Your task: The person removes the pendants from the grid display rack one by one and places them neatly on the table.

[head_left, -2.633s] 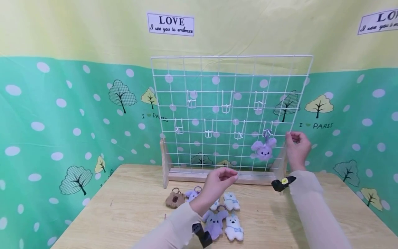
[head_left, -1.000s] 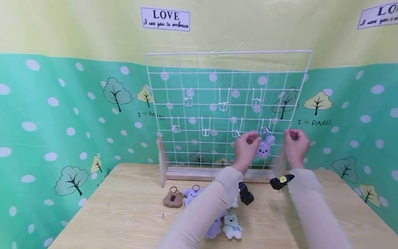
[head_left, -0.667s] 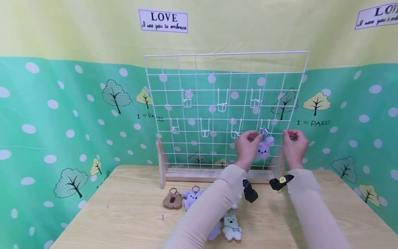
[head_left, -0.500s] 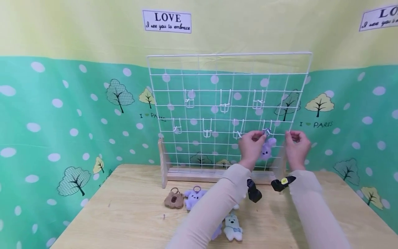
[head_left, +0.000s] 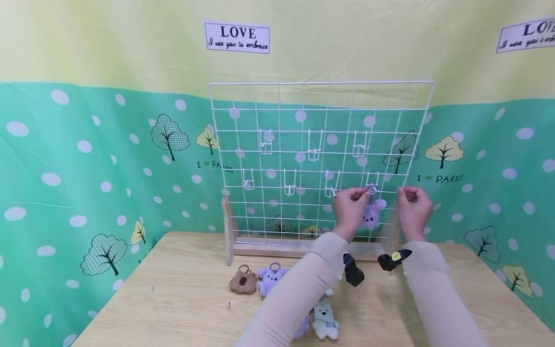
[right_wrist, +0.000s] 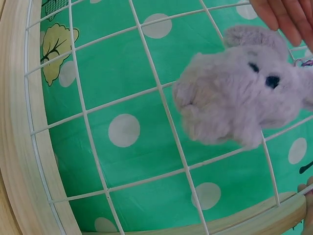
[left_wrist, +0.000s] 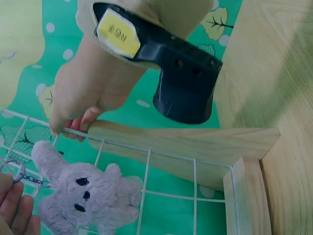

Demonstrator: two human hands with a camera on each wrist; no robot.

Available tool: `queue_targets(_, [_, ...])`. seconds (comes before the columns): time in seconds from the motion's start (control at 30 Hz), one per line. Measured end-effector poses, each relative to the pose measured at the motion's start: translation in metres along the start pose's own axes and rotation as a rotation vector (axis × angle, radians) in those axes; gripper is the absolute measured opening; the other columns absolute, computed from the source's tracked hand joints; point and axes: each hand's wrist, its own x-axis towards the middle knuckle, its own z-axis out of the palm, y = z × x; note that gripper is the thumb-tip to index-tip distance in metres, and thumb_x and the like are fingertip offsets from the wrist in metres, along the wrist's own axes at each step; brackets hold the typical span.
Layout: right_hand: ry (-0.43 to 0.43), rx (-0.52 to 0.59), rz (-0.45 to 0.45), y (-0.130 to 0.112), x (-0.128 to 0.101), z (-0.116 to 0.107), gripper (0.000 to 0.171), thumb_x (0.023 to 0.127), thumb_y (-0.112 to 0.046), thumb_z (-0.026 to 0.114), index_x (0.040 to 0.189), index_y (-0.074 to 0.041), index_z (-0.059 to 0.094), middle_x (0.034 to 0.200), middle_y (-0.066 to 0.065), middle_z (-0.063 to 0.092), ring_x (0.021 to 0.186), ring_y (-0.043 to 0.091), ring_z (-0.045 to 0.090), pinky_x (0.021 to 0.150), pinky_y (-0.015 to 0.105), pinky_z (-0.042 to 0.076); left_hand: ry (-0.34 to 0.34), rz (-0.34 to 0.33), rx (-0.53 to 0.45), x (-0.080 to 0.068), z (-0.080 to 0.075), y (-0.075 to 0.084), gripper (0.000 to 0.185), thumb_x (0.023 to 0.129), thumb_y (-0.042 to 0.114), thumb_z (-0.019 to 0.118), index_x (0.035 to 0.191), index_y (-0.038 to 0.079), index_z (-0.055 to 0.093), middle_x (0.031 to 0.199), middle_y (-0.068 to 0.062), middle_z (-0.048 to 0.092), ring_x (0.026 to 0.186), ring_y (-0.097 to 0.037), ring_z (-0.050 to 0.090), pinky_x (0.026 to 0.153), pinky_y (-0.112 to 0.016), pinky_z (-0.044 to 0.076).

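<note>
A purple plush keychain with round ears hangs by its ring from the lower right hook of a white wire grid rack. My left hand is at the top of the keychain, its thumb and fingers pinching around the ring. In the left wrist view the plush body hangs beside those fingers. My right hand holds the right edge of the rack between thumb and fingers. The left fingers partly hide the ring.
Several plush keychains lie on the wooden table, among them a brown bear, a purple one and a white bear. My left forearm covers some. Bare white hooks hang on the rack; a wooden base supports it.
My left hand has moved up and right from above the table keychains to the hanging keychain, then slightly right to its ring. My right hand stays on the rack's edge.
</note>
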Motion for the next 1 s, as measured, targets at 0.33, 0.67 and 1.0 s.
queue_targets(0.33, [-0.021,0.003,0.036,-0.002,-0.001,-0.001,0.023,0.092,-0.032,0.06,0.102,-0.012,0.063,0.084,-0.018,0.052,0.081,-0.001,0.049,0.069,0.01,0.042,-0.039,0.032,-0.049,-0.015,-0.009,0.008,0.009,0.085,0.015,0.07,0.091,0.01,0.074,0.08,0.003,0.071,0.067,0.003,0.057,0.06,-0.014,0.05])
queue_targets(0.67, [-0.018,0.007,0.032,-0.001,-0.001,-0.001,0.023,0.092,-0.032,0.06,0.102,-0.012,0.063,0.084,-0.018,0.052,0.08,-0.001,0.048,0.068,0.01,0.042,-0.049,0.032,-0.111,-0.019,-0.018,0.015,0.009,0.084,0.016,0.071,0.09,0.011,0.074,0.082,0.002,0.072,0.068,0.003,0.059,0.062,-0.015,0.051])
queue_targets(1.0, [-0.025,0.027,0.033,-0.002,-0.002,-0.003,0.023,0.092,-0.033,0.06,0.101,-0.012,0.063,0.085,-0.017,0.052,0.083,0.0,0.048,0.07,0.011,0.042,-0.093,0.025,-0.145,-0.028,-0.04,0.018,0.012,0.083,0.016,0.072,0.093,0.011,0.074,0.084,0.004,0.071,0.071,0.0,0.06,0.065,-0.017,0.052])
